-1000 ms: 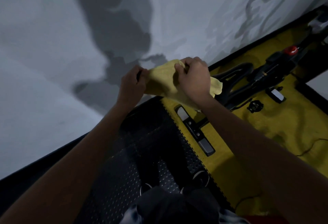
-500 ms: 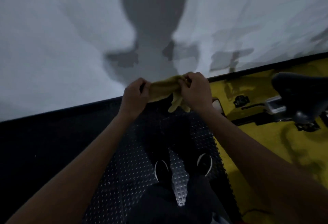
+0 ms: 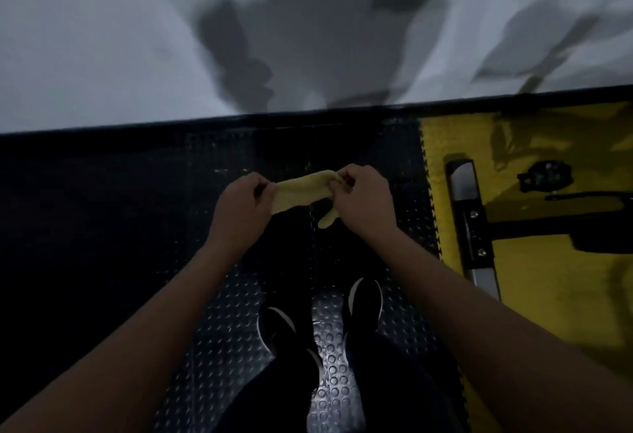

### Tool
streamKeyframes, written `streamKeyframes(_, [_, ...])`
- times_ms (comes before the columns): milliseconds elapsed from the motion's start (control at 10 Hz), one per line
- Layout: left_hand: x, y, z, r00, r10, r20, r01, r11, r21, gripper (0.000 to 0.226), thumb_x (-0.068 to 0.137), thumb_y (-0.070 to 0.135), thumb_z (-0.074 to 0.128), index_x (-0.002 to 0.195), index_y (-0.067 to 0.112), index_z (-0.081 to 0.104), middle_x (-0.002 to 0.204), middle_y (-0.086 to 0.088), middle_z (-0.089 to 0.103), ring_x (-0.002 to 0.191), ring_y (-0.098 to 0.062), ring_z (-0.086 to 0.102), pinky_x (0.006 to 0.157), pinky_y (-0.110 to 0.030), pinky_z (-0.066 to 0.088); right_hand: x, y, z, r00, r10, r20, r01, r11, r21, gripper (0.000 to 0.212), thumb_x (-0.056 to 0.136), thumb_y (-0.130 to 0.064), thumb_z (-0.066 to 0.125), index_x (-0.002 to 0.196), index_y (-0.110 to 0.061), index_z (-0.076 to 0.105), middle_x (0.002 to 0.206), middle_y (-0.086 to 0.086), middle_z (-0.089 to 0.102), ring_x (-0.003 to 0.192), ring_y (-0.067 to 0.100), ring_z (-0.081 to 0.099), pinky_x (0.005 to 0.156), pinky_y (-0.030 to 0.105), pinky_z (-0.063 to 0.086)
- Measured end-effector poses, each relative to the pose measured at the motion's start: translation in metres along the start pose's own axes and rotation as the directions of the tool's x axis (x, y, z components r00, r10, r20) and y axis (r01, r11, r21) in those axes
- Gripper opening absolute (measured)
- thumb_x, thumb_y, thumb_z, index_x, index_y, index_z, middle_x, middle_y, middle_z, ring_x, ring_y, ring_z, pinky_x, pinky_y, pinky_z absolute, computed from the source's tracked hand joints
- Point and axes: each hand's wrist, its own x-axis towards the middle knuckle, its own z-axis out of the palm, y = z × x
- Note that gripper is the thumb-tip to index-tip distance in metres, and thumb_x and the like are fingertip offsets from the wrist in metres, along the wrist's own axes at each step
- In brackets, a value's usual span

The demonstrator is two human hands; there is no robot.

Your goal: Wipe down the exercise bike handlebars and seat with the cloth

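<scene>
A small yellow cloth point(image 3: 303, 189) is stretched between both hands, bunched into a narrow band with a corner hanging below. My left hand point(image 3: 241, 208) pinches its left end and my right hand point(image 3: 364, 199) pinches its right end, above the dark floor mat. Of the exercise bike only the base shows at the right: a black and silver floor stabiliser bar point(image 3: 471, 227), a frame tube point(image 3: 534, 228) and a pedal point(image 3: 544, 177). The handlebars and seat are out of view.
I stand on a black studded mat point(image 3: 212, 347), with my dark shoes point(image 3: 364, 299) below the hands. A yellow mat point(image 3: 548, 282) under the bike joins it at the right. A white wall point(image 3: 102, 38) with shadows rises just ahead.
The view has swung left and down, away from the bike. The seat has dropped out of sight. Both hands kept hold of the cloth and pulled it into a tighter band.
</scene>
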Motion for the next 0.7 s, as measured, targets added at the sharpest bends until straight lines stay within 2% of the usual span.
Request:
streamKeyframes(100, [0.024,-0.061,0.082,0.998,-0.059,0.031,0.059,0.998,-0.004,0.014,0.102,0.030,0.054,0.097,0.021,0.063,0.085,0.010,0.058,0.075,-0.003,0.054,0.059,-0.018,0.036,0.038,0.070,0.070,0.998,0.033,0.044,-0.031,0.999,-0.041,0.013,0.097,-0.030,0.062,0.103,-0.020,0.068,0.103,0.002,0.056,0.089,0.017,0.056,0.076,0.035,0.050])
streamKeyframes(200, [0.046,-0.112,0.148,0.996,-0.066,0.068,0.064,0.998,0.026,0.018,0.102,0.030,0.055,0.101,0.016,0.066,0.091,0.004,0.061,0.081,-0.013,0.056,0.066,-0.026,0.040,0.071,0.131,0.129,0.993,0.070,0.094,-0.060,0.993,-0.107,0.017,0.097,-0.030,0.062,0.107,-0.019,0.069,0.108,0.004,0.058,0.092,0.021,0.060,0.078,0.037,0.053])
streamKeyframes(300, [0.061,-0.151,0.199,0.991,-0.073,0.111,0.064,0.994,0.087,0.021,0.102,0.030,0.056,0.103,0.014,0.069,0.093,0.003,0.062,0.085,-0.015,0.056,0.073,-0.030,0.040,0.095,0.178,0.175,0.988,0.092,0.121,-0.077,0.989,-0.126,0.020,0.096,-0.030,0.063,0.111,-0.019,0.069,0.111,0.003,0.058,0.094,0.020,0.061,0.074,0.032,0.050])
streamKeyframes(400, [0.076,-0.184,0.244,0.981,-0.119,0.154,0.103,0.989,0.111,0.023,0.102,0.031,0.056,0.106,0.014,0.070,0.098,0.000,0.065,0.089,-0.016,0.058,0.075,-0.030,0.043,0.116,0.217,0.213,0.981,0.101,0.164,-0.078,0.987,-0.141,0.017,0.096,-0.030,0.061,0.107,-0.019,0.069,0.106,0.004,0.062,0.088,0.020,0.063,0.068,0.031,0.050])
streamKeyframes(500, [0.086,-0.198,0.268,0.972,-0.145,0.187,0.118,0.982,0.148,0.021,0.101,0.028,0.056,0.110,0.015,0.070,0.107,-0.003,0.064,0.095,-0.020,0.060,0.080,-0.034,0.049,0.132,0.241,0.234,0.972,0.112,0.206,-0.082,0.986,-0.147,0.018,0.098,-0.023,0.060,0.112,-0.018,0.069,0.114,0.007,0.063,0.093,0.022,0.064,0.076,0.035,0.055])
streamKeyframes(600, [0.085,-0.195,0.274,0.963,-0.174,0.204,0.145,0.978,0.147,0.022,0.101,0.025,0.056,0.114,0.015,0.069,0.112,-0.005,0.063,0.099,-0.023,0.061,0.086,-0.039,0.053,0.135,0.248,0.233,0.971,0.102,0.216,-0.076,0.989,-0.126,0.025,0.100,-0.014,0.057,0.123,-0.011,0.065,0.127,0.012,0.056,0.105,0.025,0.061,0.083,0.033,0.052])
streamKeyframes(700, [0.080,-0.178,0.259,0.962,-0.201,0.185,0.170,0.971,0.170,0.023,0.100,0.026,0.056,0.112,0.013,0.071,0.110,-0.008,0.066,0.099,-0.025,0.062,0.088,-0.043,0.053,0.129,0.235,0.215,0.970,0.097,0.225,-0.068,0.989,-0.133,0.027,0.100,-0.016,0.057,0.125,-0.010,0.065,0.129,0.014,0.055,0.108,0.026,0.060,0.090,0.036,0.052])
